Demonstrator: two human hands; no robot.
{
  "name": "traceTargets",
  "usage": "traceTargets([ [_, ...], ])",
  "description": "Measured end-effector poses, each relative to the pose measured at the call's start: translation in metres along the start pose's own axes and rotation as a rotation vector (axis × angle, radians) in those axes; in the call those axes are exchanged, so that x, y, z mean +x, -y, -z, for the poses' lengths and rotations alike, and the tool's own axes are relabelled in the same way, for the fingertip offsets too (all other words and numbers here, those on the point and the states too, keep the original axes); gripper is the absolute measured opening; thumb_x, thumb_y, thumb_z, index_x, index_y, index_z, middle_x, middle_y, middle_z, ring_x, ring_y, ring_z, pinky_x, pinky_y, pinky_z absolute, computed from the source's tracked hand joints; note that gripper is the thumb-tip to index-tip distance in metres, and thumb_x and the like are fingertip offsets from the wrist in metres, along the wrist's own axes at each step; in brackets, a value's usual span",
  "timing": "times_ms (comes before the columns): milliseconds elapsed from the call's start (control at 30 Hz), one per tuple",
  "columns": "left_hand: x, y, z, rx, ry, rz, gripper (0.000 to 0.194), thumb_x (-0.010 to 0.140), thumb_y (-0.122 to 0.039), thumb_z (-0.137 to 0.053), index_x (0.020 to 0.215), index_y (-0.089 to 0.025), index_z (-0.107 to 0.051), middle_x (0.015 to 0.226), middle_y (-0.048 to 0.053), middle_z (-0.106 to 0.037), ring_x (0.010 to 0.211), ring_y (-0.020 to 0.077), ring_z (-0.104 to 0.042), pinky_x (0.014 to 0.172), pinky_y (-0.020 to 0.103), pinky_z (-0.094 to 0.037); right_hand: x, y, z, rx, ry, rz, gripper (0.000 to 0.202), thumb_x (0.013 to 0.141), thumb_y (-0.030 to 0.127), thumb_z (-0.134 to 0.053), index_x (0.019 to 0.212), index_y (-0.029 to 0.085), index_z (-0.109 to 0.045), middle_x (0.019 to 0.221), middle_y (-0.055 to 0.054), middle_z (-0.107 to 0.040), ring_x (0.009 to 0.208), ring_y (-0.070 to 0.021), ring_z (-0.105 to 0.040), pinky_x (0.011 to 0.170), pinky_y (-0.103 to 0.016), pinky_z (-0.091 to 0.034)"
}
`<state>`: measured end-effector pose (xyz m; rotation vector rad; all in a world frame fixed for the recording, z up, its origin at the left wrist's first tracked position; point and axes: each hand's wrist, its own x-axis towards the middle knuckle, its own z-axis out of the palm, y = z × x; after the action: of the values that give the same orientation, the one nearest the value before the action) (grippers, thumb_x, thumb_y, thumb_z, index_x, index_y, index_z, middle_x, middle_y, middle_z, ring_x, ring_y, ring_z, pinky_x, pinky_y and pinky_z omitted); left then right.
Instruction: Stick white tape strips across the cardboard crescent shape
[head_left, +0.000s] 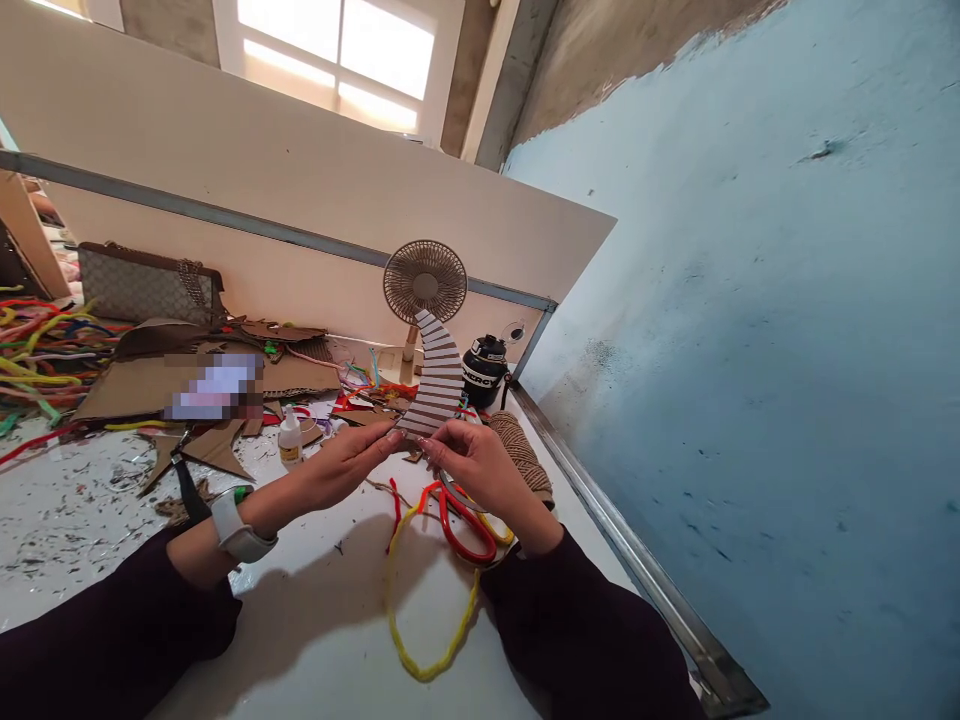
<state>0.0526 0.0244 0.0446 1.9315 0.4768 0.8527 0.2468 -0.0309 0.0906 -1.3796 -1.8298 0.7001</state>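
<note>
A curved, crescent-like cardboard piece (437, 385) with white and brown stripes stands upright between my hands. My left hand (356, 452) pinches its lower end from the left, fingers stretched together. The fingertips of my right hand (472, 462) close on the same lower edge from the right. Under my right hand lies a pair of scissors with red handles (466, 535), its blades partly hidden. A yellow fuzzy strand (424, 676) loops on the table below my hands. Just behind my right wrist sits a ball of brown twine (523, 455).
A small fan (425, 283) and a black bottle (484, 370) stand behind. Cardboard scraps (221, 450), a small white glue bottle (290, 437) and a blurred-out phone-like item (217, 387) lie left. Colourful fuzzy strands (45, 350) and a handbag (146, 285) are farther left. A blue wall (750, 350) bounds the right.
</note>
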Motion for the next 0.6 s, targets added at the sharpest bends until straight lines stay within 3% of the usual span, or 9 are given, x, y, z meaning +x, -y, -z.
traceTargets([
  [133, -0.0004, 0.0030, 0.0000, 0.002, 0.013, 0.003, 0.043, 0.098, -0.042, -0.036, 0.121, -0.016, -0.061, 0.114, 0.009, -0.066, 0.101, 0.0207, -0.058, 0.088, 0.031, -0.044, 0.0004, -0.0004, 0.0005, 0.020, 0.009, -0.004, 0.022, 0.084, 0.033, -0.061, 0.070, 0.016, -0.060, 0.061, -0.001, -0.061, 0.055, -0.0106, -0.052, 0.053, -0.022, -0.039],
  [267, -0.0004, 0.0001, -0.0011, 0.029, -0.030, 0.022, 0.044, 0.097, -0.044, -0.038, 0.118, -0.015, -0.064, 0.089, 0.005, -0.064, 0.087, 0.0190, -0.056, 0.077, 0.028, -0.045, 0.0012, -0.0015, 0.0016, 0.026, 0.027, -0.021, 0.022, 0.085, 0.034, -0.062, 0.073, 0.015, -0.063, 0.061, -0.001, -0.062, 0.056, -0.0112, -0.054, 0.054, -0.022, -0.040],
  [400, -0.0007, -0.0031, -0.0019, 0.037, -0.054, 0.056, 0.047, 0.095, -0.049, -0.040, 0.115, -0.015, -0.065, 0.063, -0.003, -0.046, 0.062, 0.0141, -0.044, 0.058, 0.024, -0.038, 0.0012, -0.0013, 0.0015, -0.011, 0.001, -0.008, 0.028, 0.085, 0.038, -0.062, 0.068, 0.015, -0.061, 0.061, 0.000, -0.062, 0.056, -0.0108, -0.054, 0.054, -0.022, -0.039],
  [600, -0.0013, -0.0012, -0.0042, 0.051, -0.051, 0.093, 0.050, 0.094, -0.054, -0.039, 0.109, -0.014, -0.066, 0.060, -0.006, -0.032, 0.055, 0.0112, -0.031, 0.049, 0.023, -0.027, -0.0005, 0.0028, -0.0013, -0.218, -0.135, -0.008, 0.033, 0.083, 0.042, -0.066, 0.064, 0.016, -0.063, 0.059, 0.001, -0.061, 0.057, -0.0110, -0.053, 0.055, -0.022, -0.035],
])
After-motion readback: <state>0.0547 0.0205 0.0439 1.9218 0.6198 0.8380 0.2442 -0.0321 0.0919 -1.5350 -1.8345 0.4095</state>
